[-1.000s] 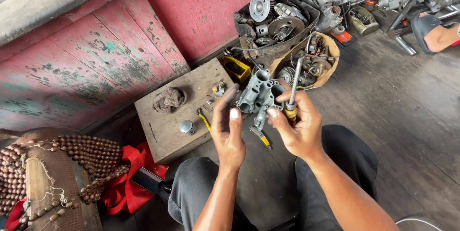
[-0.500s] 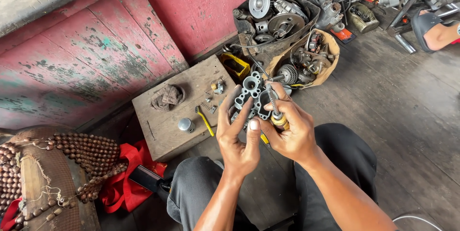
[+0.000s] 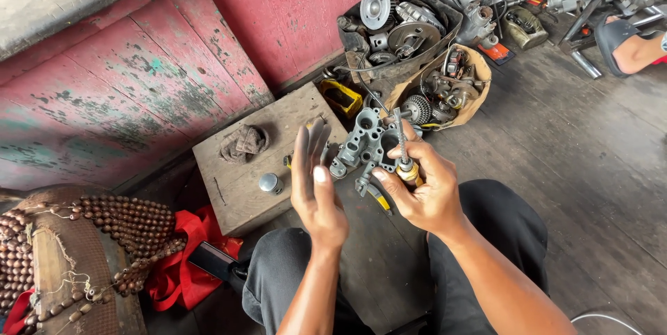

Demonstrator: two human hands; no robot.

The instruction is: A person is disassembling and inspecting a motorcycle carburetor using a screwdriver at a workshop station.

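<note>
— What's in the right hand (image 3: 427, 196)?
— It grips a grey metal engine casting (image 3: 367, 146) and a yellow-handled screwdriver (image 3: 401, 151).
— And the left hand (image 3: 316, 186)?
— Fingers spread, blurred, holding nothing, just beside the casting. A wooden block (image 3: 243, 182) lies beyond it.

A grey metal part (image 3: 366, 142) with round holes in it sits up in the air, tilted, with its wide end up. It is held on its right side, touching the fingers (image 3: 390, 181) that curl under it. A thin metal tool (image 3: 401, 142) with a yellow band stands almost straight up, pinched between those same fingers, just right of the part. The flat, blurry fingers (image 3: 310, 149) on the other side are just beside the part's left edge.
</note>
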